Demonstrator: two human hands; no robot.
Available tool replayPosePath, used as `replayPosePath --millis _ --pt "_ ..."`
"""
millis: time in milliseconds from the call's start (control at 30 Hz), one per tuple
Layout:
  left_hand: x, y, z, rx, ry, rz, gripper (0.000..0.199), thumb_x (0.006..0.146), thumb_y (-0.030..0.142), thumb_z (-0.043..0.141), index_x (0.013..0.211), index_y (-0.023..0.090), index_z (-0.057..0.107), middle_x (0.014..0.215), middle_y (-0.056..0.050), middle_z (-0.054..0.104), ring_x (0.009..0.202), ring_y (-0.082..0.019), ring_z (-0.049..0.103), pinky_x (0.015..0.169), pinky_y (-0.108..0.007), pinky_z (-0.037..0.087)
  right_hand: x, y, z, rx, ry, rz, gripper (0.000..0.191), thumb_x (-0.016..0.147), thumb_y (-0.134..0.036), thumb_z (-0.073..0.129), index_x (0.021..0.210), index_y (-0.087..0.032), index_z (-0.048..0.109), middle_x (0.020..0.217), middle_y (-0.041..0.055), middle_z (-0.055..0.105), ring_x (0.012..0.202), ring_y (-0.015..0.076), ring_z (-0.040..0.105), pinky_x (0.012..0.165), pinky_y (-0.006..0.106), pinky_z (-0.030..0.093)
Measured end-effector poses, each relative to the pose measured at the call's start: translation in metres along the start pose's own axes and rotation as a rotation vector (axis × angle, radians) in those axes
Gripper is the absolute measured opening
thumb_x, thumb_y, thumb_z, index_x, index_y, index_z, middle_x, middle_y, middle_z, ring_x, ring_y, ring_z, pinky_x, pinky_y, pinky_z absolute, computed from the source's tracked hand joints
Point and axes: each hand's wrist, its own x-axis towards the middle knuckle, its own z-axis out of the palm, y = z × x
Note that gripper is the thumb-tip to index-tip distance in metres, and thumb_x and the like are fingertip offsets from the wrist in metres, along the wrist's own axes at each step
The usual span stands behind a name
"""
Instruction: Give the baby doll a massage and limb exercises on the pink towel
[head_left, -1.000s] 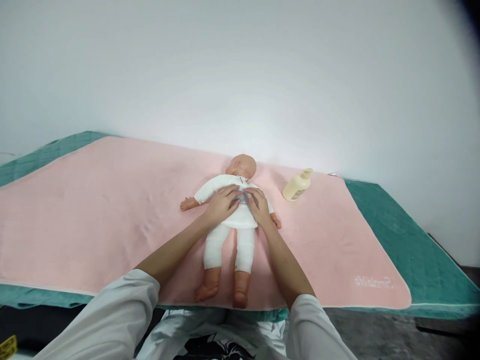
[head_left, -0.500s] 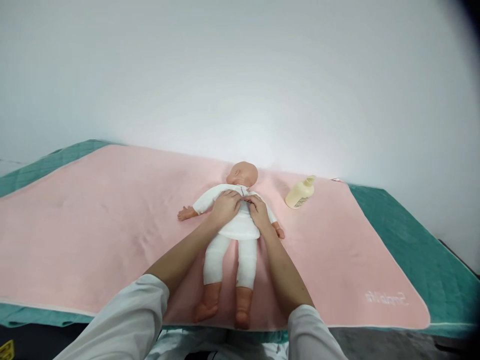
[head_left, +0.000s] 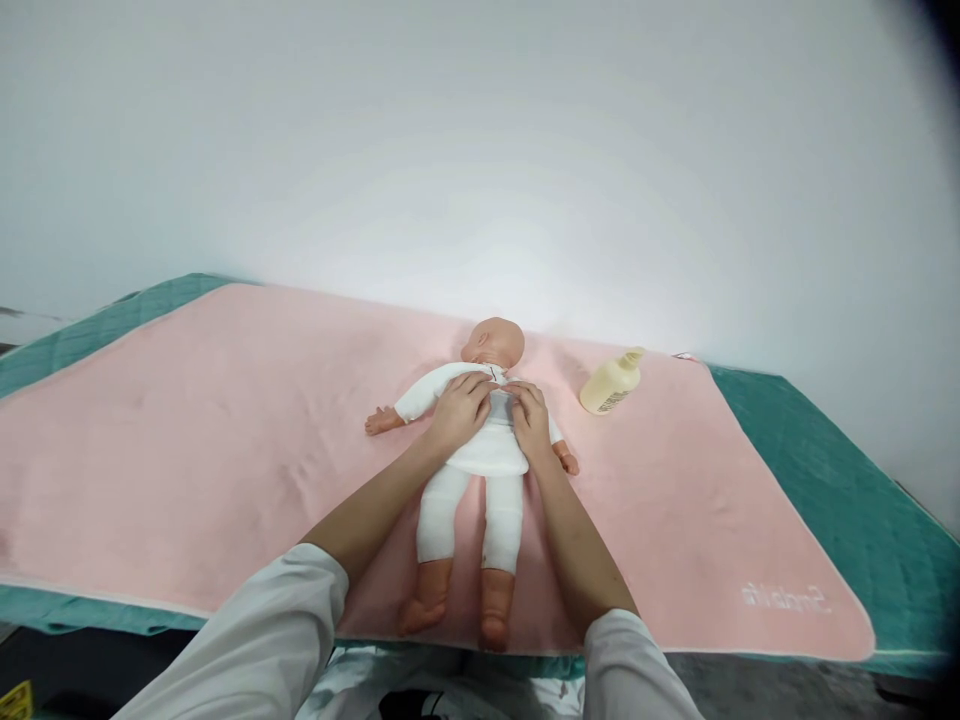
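A baby doll (head_left: 487, 455) in white clothing lies stretched out on a pink mat, head at the far end and turned to the left. My left hand (head_left: 463, 408) rests on the left side of its upper torso, palm down with fingers extended. Opposite it, my right hand (head_left: 530, 415) lies on the right side of the torso, fingers also laid out on the cloth. Both sets of fingertips point inward just below the doll's neck, with a narrow strip of white cloth between the hands. Neither hand holds anything.
To the right of the doll, a pale yellow pump bottle (head_left: 611, 382) lies tilted on the pink mat (head_left: 225, 450). Beneath the mat, a green quilted cover (head_left: 832, 480) shows at the sides. A white wall (head_left: 480, 150) rises behind the far edge.
My hands have slid slightly apart on the doll's torso, showing more cloth between them. The whole view has shifted a little, so everything sits slightly further right.
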Motion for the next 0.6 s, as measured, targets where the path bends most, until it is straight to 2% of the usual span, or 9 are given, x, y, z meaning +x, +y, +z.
replayPosePath --millis 267,600 --pt "0.0018 0.0003 0.0009 0.077 -0.065 -0.047 0.028 0.092 0.017 0.047 0.111 0.016 0.067 0.116 -0.008 0.069 0.117 -0.026 0.057 0.104 -0.044 0.042 0.0031 0.0037 0.0023 -0.054 -0.089 0.025 0.031 0.096 -0.026 0.04 0.109 -0.022 0.067 0.114 0.0068 0.069 0.111 0.0218 0.058 0.103 0.041 0.043" --pt "0.0024 -0.0014 0.0015 0.065 -0.056 -0.058 0.024 0.091 0.016 0.048 0.104 0.017 0.069 0.109 -0.007 0.071 0.11 -0.025 0.06 0.099 -0.043 0.044 0.0042 0.0067 0.0048 -0.087 -0.129 0.026 0.031 0.099 -0.03 0.038 0.109 -0.022 0.066 0.114 0.0068 0.069 0.111 0.0217 0.059 0.101 0.041 0.043"
